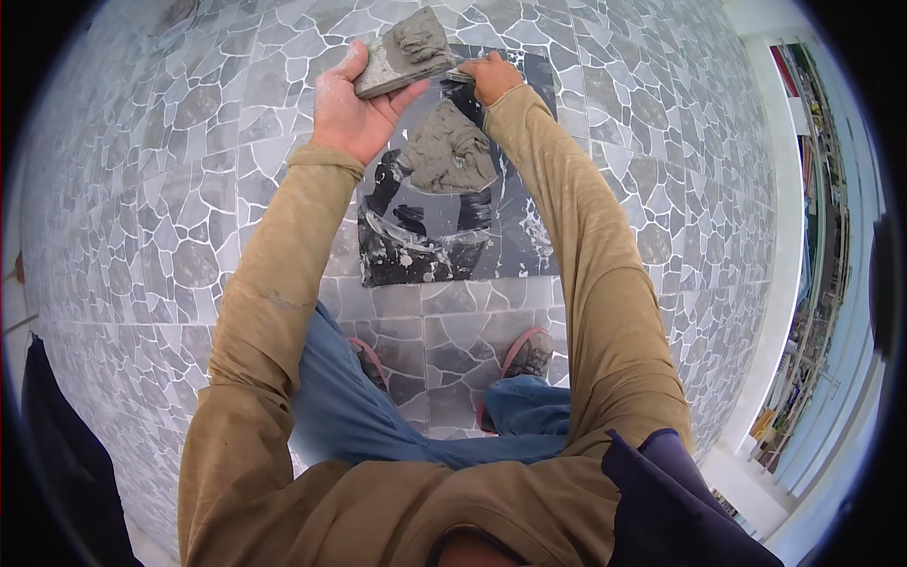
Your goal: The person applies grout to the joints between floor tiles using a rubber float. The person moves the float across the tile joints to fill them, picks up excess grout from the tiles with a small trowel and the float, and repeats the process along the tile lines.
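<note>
My left hand point(351, 111), its palm dusted pale, grips a small rectangular slab point(380, 71) by its near left edge. A lump of wet grey mortar point(420, 42) sits on top of the slab. Just to the right, my right hand point(496, 78) is closed around a thin, flat tool point(460, 75) smeared with grey; most of it is hidden by the fingers, so its kind cannot be made out. Below both hands, a larger heap of mortar point(449, 149) rests on a dark, splattered board point(524, 194).
The board lies on a floor of grey stone-patterned tiles point(179, 189) with white joints. My two shoes point(526, 354) stand at its near side. On the far right runs a white ledge point(779, 283), with a strip of assorted items point(817, 246) beyond it.
</note>
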The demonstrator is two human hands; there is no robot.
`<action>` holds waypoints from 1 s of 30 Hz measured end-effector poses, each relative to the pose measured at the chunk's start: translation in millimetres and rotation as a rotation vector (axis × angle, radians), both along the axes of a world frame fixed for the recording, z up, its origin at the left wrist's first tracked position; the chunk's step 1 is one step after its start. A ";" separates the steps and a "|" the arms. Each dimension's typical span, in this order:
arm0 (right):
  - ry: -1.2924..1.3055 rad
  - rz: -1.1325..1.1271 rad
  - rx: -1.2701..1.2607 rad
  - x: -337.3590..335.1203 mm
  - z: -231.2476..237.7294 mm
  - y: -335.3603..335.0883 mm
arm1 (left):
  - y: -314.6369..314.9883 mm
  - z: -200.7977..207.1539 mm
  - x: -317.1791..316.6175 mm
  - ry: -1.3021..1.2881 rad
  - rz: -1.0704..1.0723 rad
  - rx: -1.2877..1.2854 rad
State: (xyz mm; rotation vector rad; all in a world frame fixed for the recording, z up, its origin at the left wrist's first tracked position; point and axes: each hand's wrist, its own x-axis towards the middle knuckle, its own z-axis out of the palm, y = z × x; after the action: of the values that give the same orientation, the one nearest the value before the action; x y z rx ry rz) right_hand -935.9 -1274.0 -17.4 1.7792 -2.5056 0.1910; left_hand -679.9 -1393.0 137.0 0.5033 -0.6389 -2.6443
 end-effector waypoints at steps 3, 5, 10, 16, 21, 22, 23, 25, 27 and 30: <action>0.003 -0.008 0.097 9.3 -13.3 -13.9 | -5.5 -3.5 7.0 -0.003 0.032 0.003; -0.060 0.017 0.146 11.5 -17.5 1.6 | -16.0 -14.1 6.2 0.043 0.041 0.018; -0.070 0.199 0.231 35.4 -18.2 95.7 | -31.9 -63.0 7.7 0.393 -0.039 0.160; -0.084 0.093 0.267 103.3 5.6 164.3 | -20.0 -55.4 -3.6 0.259 -0.135 0.315; -0.783 -0.296 0.253 64.2 30.7 200.0 | -5.6 -35.3 -2.5 -0.146 -0.028 -0.034; -0.779 -0.271 0.250 53.6 39.8 201.2 | -6.2 -37.1 1.2 -0.187 -0.045 -0.018; -0.971 -0.306 0.098 46.8 56.2 196.0 | -7.0 -43.4 4.1 -0.213 -0.048 -0.039; -1.154 -0.332 -0.054 49.9 97.2 182.7 | 2.1 -44.3 3.8 -0.246 -0.076 -0.025; -1.147 -0.321 -0.407 65.3 150.1 162.6 | 14.3 -38.0 -1.4 -0.265 -0.112 -0.010; -0.443 -0.054 -0.660 105.7 193.4 119.9 | 30.9 -24.3 -7.7 -0.189 -0.225 0.083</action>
State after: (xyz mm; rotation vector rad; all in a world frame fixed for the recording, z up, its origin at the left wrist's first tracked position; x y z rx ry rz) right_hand -830.3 -1154.2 176.0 1.4935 -2.3024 1.3540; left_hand -687.6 -1362.1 112.7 0.7538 -0.6784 -2.8668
